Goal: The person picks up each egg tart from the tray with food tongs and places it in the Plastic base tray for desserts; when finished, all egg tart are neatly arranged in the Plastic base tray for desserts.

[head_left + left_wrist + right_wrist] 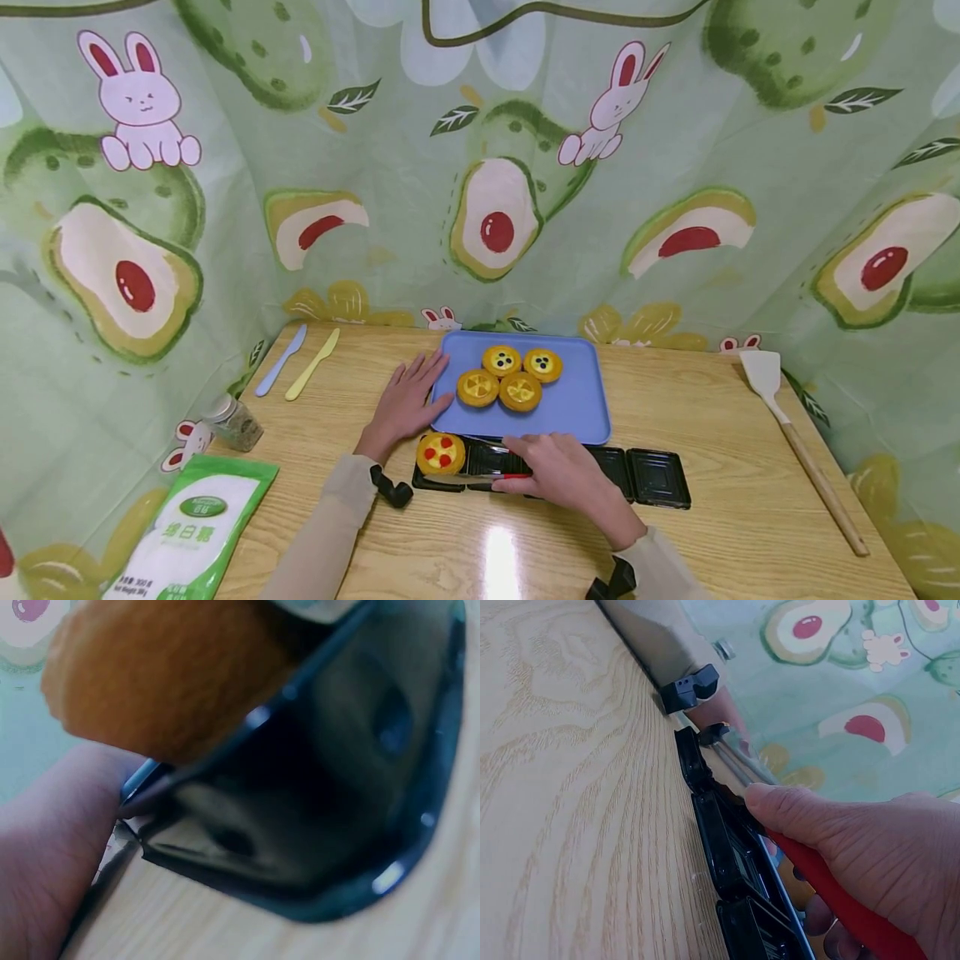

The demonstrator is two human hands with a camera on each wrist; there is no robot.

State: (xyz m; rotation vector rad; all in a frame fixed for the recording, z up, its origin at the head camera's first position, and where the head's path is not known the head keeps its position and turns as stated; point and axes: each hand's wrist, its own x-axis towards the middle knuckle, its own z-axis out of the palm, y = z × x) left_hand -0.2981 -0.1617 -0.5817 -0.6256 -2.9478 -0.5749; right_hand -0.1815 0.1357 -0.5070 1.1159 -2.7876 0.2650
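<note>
A black compartment tray [656, 479] lies on the wooden table, with a yellow tart with red dots [441, 453] in its leftmost cell. My right hand [551, 471] grips a red-handled metal tool [501, 477] lying across this tray, its tip pointing toward that tart. The right wrist view shows the red handle [840, 900] under my thumb and the black tray [727, 862]. Behind, a blue tray [577, 400] holds several yellow tarts [510, 377]. My left hand [416, 392] rests flat, fingers straight, at the blue tray's left edge. The left wrist view shows the tart's side [165, 675] above the black tray [322, 825].
A blue plastic knife [281, 360] and a yellow one [312, 363] lie at the back left. A spice jar [234, 422] and a green-white bag [195, 533] sit at the left edge. A wooden-handled spatula [802, 450] lies at the right. Printed cloth walls surround the table.
</note>
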